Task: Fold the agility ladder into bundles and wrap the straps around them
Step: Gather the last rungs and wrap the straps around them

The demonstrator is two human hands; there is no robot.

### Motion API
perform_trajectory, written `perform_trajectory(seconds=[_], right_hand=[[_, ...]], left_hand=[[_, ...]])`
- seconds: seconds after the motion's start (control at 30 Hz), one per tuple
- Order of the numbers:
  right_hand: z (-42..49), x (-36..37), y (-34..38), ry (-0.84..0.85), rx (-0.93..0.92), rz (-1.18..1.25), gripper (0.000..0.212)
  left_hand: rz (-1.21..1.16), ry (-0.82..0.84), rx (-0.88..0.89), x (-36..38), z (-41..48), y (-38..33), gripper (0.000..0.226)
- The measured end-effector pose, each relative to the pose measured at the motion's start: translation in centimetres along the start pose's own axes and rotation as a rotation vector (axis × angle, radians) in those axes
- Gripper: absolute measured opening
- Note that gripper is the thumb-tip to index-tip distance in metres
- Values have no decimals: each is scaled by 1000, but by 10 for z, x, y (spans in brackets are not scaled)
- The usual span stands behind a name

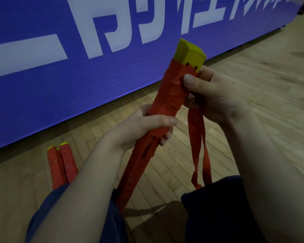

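Wooden floorboards [253, 106] run across the scene, and a blue banner [42, 88] with large white lettering stands along the far edge of the floor. A person sits with dark blue clothing [218, 211] over the legs and holds an agility ladder bundle [167, 97] tilted up in front of them, its lower end down between the knees. Yellow rung ends [189, 53] stick out of the top of the bundle, and red strap is wound round most of the rest. The left hand [140, 130] grips the bundle at its middle, fingers [165, 137] curled round the wrapped part and the thumb lying across the front. The right hand [212, 92] is up near the top, just below the yellow ends, with its thumb pressed on the red wrapping and its fingers closed behind, pinching the strap against the bundle. A loose length of strap [198, 146] hangs from under the right hand and drops to the lap in a slack loop. On the floor to the left, near the banner, two wrapped bundles [61, 165] lie side by side, touching, each red with a yellow tip.
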State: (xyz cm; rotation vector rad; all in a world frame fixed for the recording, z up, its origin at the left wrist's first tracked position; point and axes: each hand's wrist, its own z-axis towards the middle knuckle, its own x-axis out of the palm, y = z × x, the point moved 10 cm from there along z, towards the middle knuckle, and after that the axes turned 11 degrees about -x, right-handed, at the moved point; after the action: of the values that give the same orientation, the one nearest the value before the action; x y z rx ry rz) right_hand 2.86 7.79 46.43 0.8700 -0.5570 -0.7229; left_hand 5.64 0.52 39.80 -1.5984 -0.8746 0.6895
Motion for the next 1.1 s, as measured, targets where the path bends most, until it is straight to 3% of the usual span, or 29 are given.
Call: perform_trajectory(seconds=[0.1, 0.27, 0.4, 0.47, 0.5, 0.6, 0.77, 0.93, 1.1], right_hand=[[-1, -6, -6, 32, 58, -52, 42], [-9, 2, -7, 180, 84, 33, 21], [-11, -10, -12, 107, 128, 84, 56], [-12, -14, -13, 96, 136, 62, 62], [-12, -14, -13, 91, 139, 40, 61], [-11, -21, -13, -21, 131, -47, 27], [-9, -46, -10, -317, 93, -217, 36], [-7, -39, -3, -287, 108, -560, 61], [-5, -27, -5, -209, 106, -754, 49]], left_hand=[[117, -31, -35, -7, 1, 0, 39], [116, 135, -92, 2, -1, 6, 40], [12, 146, -67, -6, -5, 2, 33], [8, 110, -52, -13, -6, 1, 31], [17, 78, -47, -18, -5, 0, 31], [29, -3, -42, -28, -5, -2, 34], [61, -226, -38, -51, -4, -5, 38], [80, -579, -44, -80, -6, -4, 33], [320, -819, 9, -85, -13, -11, 19]])
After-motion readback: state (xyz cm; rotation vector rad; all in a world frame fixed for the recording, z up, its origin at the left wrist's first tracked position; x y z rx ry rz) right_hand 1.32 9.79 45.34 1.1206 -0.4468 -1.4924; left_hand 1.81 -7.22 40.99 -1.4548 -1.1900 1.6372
